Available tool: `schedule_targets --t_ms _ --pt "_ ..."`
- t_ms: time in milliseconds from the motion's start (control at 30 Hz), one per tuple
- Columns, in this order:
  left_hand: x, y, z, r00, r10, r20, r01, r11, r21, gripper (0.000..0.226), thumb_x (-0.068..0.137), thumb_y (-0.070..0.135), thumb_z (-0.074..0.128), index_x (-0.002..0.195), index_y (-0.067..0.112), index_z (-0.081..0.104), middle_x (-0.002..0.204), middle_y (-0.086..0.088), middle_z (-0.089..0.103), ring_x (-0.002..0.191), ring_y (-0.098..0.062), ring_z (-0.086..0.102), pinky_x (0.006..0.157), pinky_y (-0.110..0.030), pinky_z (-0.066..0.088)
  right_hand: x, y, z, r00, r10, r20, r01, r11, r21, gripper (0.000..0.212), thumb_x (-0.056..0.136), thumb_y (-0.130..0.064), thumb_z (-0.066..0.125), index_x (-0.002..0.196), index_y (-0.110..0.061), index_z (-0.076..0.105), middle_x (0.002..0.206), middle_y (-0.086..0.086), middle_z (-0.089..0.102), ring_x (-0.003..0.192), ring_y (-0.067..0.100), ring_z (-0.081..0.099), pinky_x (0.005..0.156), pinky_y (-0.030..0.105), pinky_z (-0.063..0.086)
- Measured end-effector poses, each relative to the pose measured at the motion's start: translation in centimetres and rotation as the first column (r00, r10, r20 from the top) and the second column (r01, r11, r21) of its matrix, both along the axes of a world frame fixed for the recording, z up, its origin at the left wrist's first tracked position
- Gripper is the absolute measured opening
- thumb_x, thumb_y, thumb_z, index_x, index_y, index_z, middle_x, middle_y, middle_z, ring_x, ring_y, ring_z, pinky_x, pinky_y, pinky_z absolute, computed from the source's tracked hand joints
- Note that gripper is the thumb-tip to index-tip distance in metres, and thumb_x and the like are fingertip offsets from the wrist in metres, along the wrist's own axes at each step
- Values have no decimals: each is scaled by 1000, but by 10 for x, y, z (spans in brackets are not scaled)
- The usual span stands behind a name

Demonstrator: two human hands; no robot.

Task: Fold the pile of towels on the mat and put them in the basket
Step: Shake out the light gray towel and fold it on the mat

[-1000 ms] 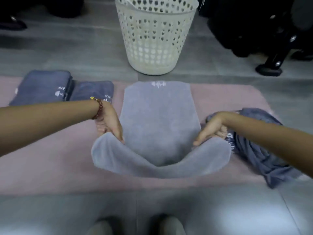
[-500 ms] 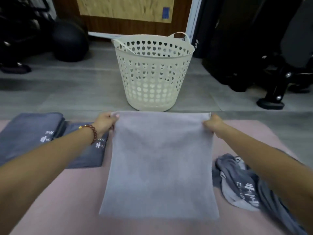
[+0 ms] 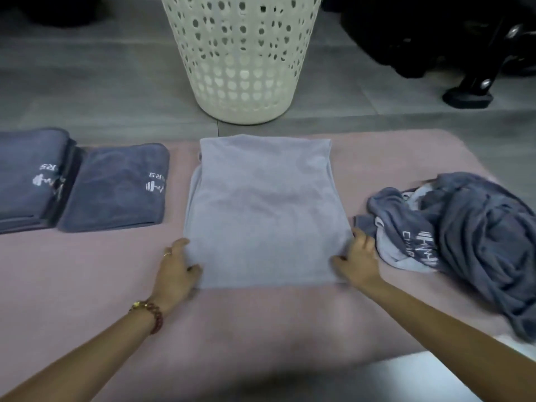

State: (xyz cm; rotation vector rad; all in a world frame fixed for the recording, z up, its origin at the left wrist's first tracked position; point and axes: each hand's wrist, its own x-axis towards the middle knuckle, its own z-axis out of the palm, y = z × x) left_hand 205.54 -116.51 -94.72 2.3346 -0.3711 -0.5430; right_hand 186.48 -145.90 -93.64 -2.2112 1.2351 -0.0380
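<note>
Left hand and right hand each pinch a near corner of the pale towel, doubled flat on the mat. Folded dark towels wait left (basket contents hidden), crumpled pile right: plenty left, I'd say.

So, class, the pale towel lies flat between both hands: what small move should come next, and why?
Probably lift the near corners and fold them to the far edge: the left hand and right hand pinch the pale towel there, and it looks larger than the folded towels beside it.
</note>
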Motion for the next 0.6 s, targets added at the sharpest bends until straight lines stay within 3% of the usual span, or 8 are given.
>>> schedule_targets --t_ms 67,133,233,300,367,433,500,600 --pt "-7 6 2 999 -23 23 24 999 -29 51 87 12 62 130 10 36 104 -12 55 95 -33 57 77 -34 40 -16 5 3 977 -85 194 67 993 96 70 73 -14 66 131 5 32 113 14 48 105 32 49 91 39 38" --pt "-9 12 5 978 -181 105 181 983 12 47 88 17 61 128 17 36 88 -11 60 80 -33 60 69 -35 43 -26 6 8 938 -136 318 80 980 182 67 66 -22 57 124 5 37 90 4 55 75 15 53 73 31 40" --pt "-5 22 8 900 -400 173 389 916 93 48 85 19 54 129 31 37 89 -16 64 79 -33 61 73 -38 49 -34 4 7 935 -65 349 3 984 177 56 75 -11 61 125 -1 40 105 13 59 84 19 56 74 26 39" --pt "-1 27 9 890 -422 172 417 906 65 46 84 15 47 124 37 38 95 -15 65 83 -33 62 78 -40 50 -35 4 10 922 16 388 -90 981 174 60 75 -10 55 131 -5 36 105 10 58 90 24 58 77 29 43" --pt "-1 28 10 909 -366 197 373 928 2 38 91 5 43 117 32 49 101 -10 64 90 -30 62 80 -34 48 -33 5 15 894 152 421 -225 966 128 62 77 -4 47 135 -17 31 98 9 57 82 22 57 75 30 44" --pt "0 26 15 913 -335 234 356 933 -56 32 94 9 39 105 34 57 105 -4 64 96 -24 60 80 -24 40 -31 1 19 878 273 393 -297 955 -1 65 81 8 41 135 -28 34 94 18 58 65 20 50 66 28 41" --pt "4 25 24 915 -356 191 378 921 -96 40 92 9 40 92 43 61 104 -1 64 100 -21 60 83 -17 36 -26 -2 30 876 376 303 -344 926 -156 56 83 6 37 131 -22 49 97 20 64 66 23 54 62 22 37" --pt "7 24 35 896 -443 -31 444 896 23 50 91 -7 39 125 25 56 124 -9 59 116 -22 53 90 -12 30 -24 1 41 881 472 -3 -469 873 -133 42 93 -5 39 131 -13 54 96 8 63 87 28 59 69 20 33"
